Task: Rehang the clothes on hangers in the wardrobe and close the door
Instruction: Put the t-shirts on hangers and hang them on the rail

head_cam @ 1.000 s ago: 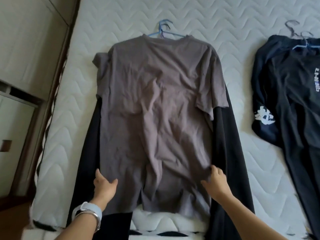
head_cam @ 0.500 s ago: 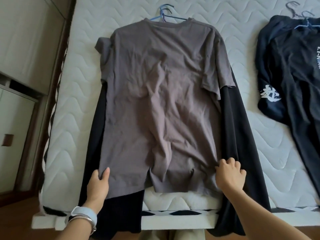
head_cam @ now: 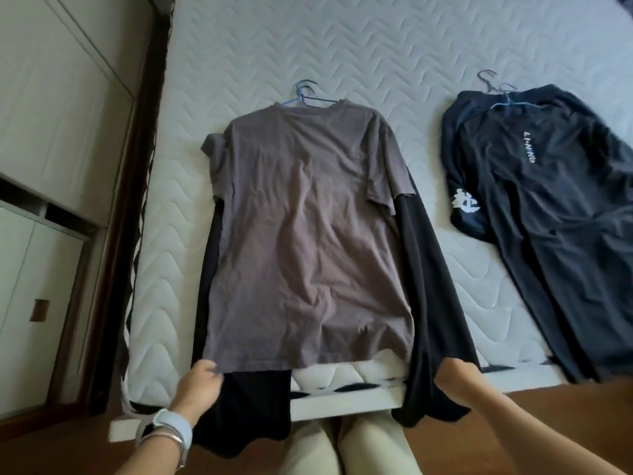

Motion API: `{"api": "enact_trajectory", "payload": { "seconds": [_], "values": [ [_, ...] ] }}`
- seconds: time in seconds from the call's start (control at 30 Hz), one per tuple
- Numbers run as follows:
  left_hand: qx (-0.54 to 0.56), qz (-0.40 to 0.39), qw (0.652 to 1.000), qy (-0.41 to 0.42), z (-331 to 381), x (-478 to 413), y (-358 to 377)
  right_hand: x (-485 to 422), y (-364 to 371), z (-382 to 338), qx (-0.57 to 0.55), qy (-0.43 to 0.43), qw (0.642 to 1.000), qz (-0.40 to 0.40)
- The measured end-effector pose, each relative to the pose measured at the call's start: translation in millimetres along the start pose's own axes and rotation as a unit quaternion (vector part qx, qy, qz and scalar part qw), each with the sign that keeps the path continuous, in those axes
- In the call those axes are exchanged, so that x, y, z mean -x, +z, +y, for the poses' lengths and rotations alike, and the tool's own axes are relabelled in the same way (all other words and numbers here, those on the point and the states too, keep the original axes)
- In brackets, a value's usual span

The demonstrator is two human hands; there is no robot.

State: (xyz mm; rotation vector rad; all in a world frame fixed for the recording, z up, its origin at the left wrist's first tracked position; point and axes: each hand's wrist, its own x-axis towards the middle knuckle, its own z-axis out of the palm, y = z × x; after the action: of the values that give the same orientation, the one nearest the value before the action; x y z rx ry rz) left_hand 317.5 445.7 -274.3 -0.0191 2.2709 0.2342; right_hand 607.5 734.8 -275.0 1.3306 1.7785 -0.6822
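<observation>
A grey-brown T-shirt (head_cam: pixel 305 217) lies flat on the white quilted mattress (head_cam: pixel 376 56), its neck on a blue hanger (head_cam: pixel 303 97). Under it lies a black long-sleeved garment (head_cam: pixel 431 303) whose sleeves hang over the bed's front edge. My left hand (head_cam: pixel 200 385), with a watch on the wrist, pinches the T-shirt's lower left hem corner. My right hand (head_cam: pixel 457 382) is at the lower right edge of the black garment, with its fingers curled into the cloth and partly hidden by it.
A pile of dark clothes (head_cam: pixel 555 200) on wire hangers (head_cam: pixel 493 87) lies on the right of the mattress. White wardrobe doors (head_cam: pixel 41 138) stand along the left, behind a dark wooden bed frame (head_cam: pixel 113 269). My beige-trousered knees (head_cam: pixel 346 447) are at the bed's front edge, over wooden floor.
The view pulled back and the clothes now sit farther up the bed. My left hand went from lying flat to pinching the hem. My right hand moved from the T-shirt's hem to the black garment.
</observation>
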Motion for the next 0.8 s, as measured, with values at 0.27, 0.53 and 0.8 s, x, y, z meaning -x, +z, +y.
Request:
{"api": "enact_trajectory", "payload": {
  "seconds": [0.27,0.53,0.8],
  "values": [
    [-0.017,-0.112,0.982,0.148,7.2,93.0,23.0,92.6,17.4,35.4,-0.21,-0.094,0.972,0.054],
    [-0.029,-0.158,0.98,0.119,-9.5,137.7,63.8,119.8,76.2,103.8,-0.384,-0.013,0.922,0.053],
    [0.065,-0.109,0.989,0.07,73.2,187.8,162.0,97.9,86.3,249.0,-0.395,0.034,0.918,0.008]
  ]
}}
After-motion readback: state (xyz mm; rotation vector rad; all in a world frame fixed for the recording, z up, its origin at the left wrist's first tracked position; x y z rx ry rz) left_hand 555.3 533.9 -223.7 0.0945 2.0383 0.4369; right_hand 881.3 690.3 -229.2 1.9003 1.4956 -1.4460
